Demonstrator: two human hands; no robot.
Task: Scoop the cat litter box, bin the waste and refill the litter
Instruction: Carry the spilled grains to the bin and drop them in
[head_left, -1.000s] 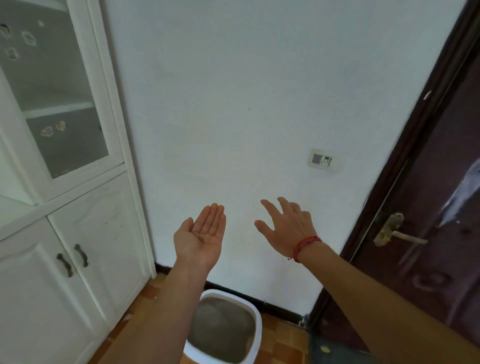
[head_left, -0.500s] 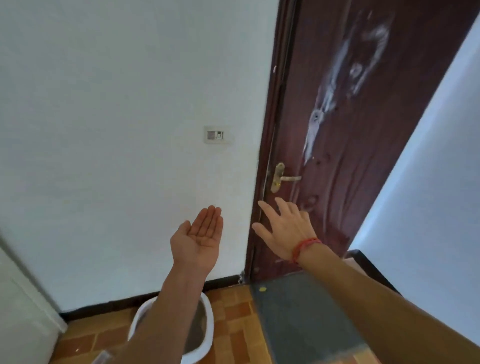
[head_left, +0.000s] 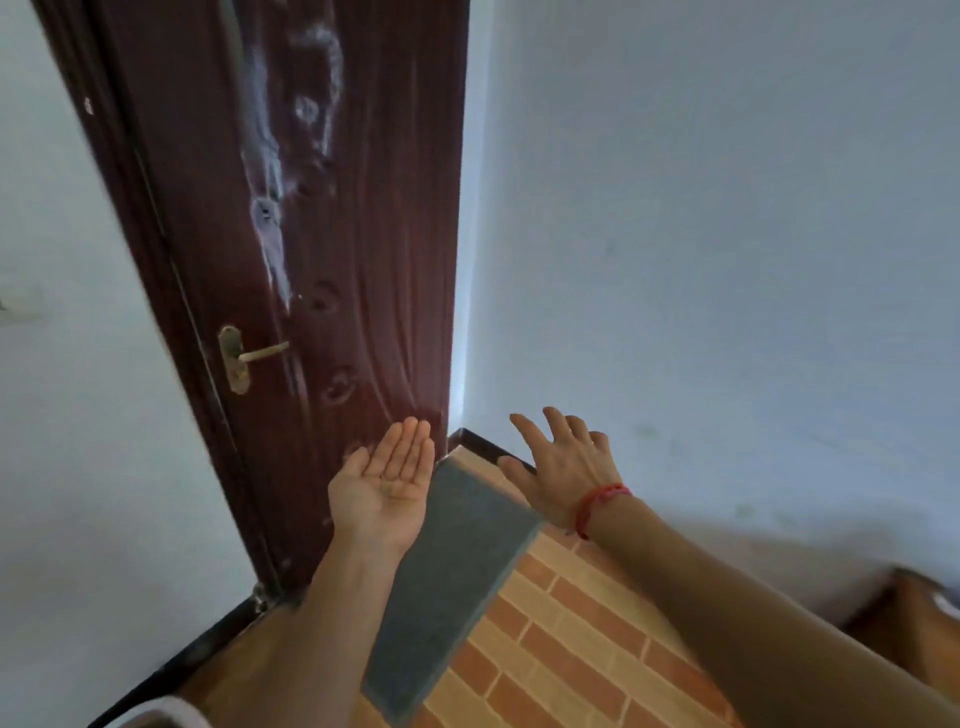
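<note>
Mid-frame, the left hand (head_left: 384, 488) lies palm-up and the right hand (head_left: 566, 473) splays flat (both empty), seemingly poised before scooping.

My left hand (head_left: 387, 486) is out in front of the door (head_left: 322, 260), and my right hand (head_left: 566, 470) is just to its right, near the wall (head_left: 727, 260). The mat (head_left: 447, 587) lies on the floor (head_left: 561, 639) below and between them. The door handle (head_left: 254, 356) is up to the left.
</note>
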